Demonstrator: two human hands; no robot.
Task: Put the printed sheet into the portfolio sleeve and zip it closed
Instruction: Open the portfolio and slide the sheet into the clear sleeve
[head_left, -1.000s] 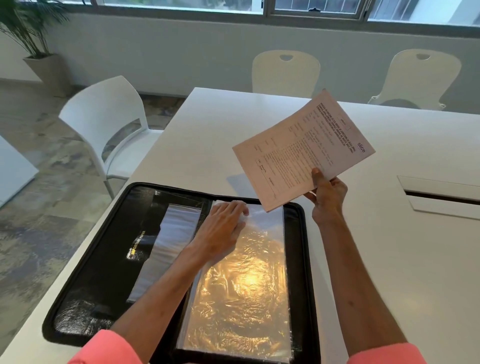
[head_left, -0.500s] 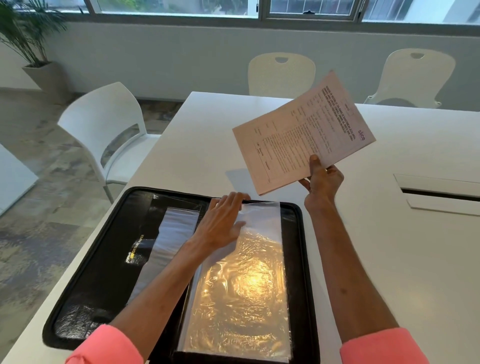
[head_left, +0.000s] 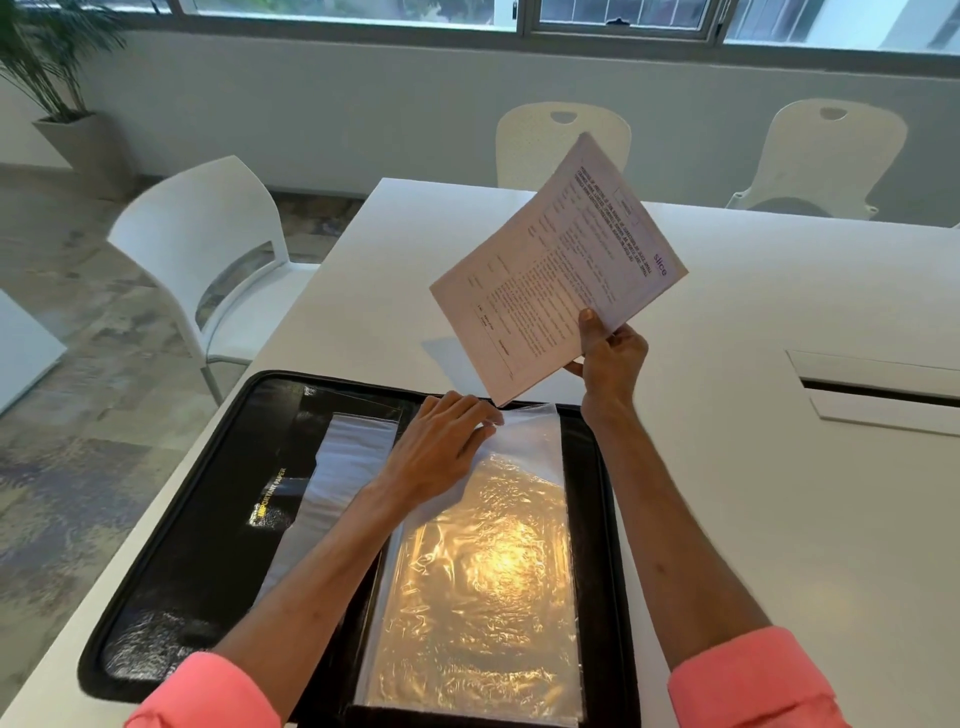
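Note:
A black zip portfolio (head_left: 208, 519) lies open on the white table (head_left: 779, 493) in front of me. Its right half holds a clear plastic sleeve (head_left: 483, 582) that glares with reflected light. My left hand (head_left: 441, 447) lies on the sleeve's top left corner, its fingertips pinching the top edge. My right hand (head_left: 610, 358) holds the printed sheet (head_left: 558, 270) by its lower edge, thumb on the front. The sheet hangs tilted in the air above the portfolio's far edge, its lower corner close to my left fingertips.
A white chair (head_left: 208, 249) stands at the table's left side, and two more chairs (head_left: 563, 140) sit along the far edge. A cable slot with a lid (head_left: 883, 395) is set into the table at the right. A potted plant (head_left: 57, 67) stands far left.
The printed sheet has turned steeper and come closer to the sleeve's top edge. My left hand stays at the sleeve's top corner, its fingertips closing on the edge.

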